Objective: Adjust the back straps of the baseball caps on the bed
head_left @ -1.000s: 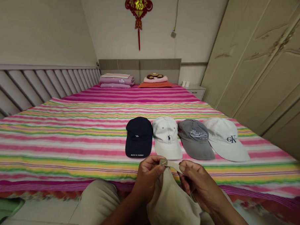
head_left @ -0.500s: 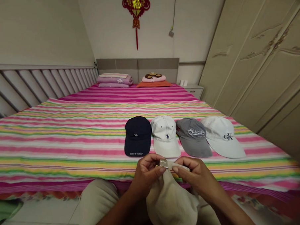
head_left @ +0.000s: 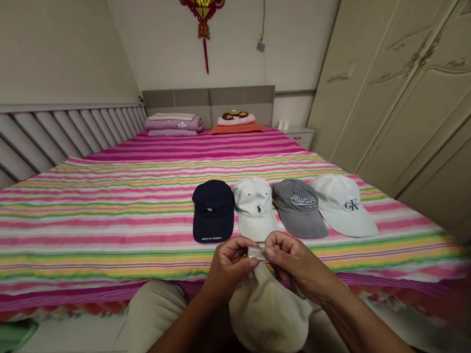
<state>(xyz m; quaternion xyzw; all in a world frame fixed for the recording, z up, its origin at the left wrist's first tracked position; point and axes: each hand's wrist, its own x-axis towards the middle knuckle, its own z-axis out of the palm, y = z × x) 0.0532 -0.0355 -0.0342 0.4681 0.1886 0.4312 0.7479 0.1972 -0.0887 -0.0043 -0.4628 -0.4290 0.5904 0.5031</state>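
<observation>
A beige cap [head_left: 268, 313] hangs below my two hands, over my lap. My left hand [head_left: 231, 265] pinches the metal buckle [head_left: 256, 252] at the end of its strap. Close beside it, my right hand [head_left: 294, 260] grips the strap at the buckle's right side. Beyond my hands a row of caps lies on the striped bed: a navy cap [head_left: 213, 211], a white cap with a small rider logo [head_left: 255, 209], a grey cap with "Always" lettering [head_left: 300, 208] and a white "CK" cap [head_left: 344, 205].
The striped bed cover [head_left: 104, 218] spreads out in front of me. Folded purple bedding [head_left: 174, 125] and a pink and orange pile [head_left: 236, 122] are by the headboard [head_left: 240, 101]. A wardrobe [head_left: 403, 91] stands at the right, a green object [head_left: 12, 337] at the lower left.
My right hand has moved left along the strap, up to the buckle, so my hands are closer together. The view has shifted slightly; the caps on the bed lie as before.
</observation>
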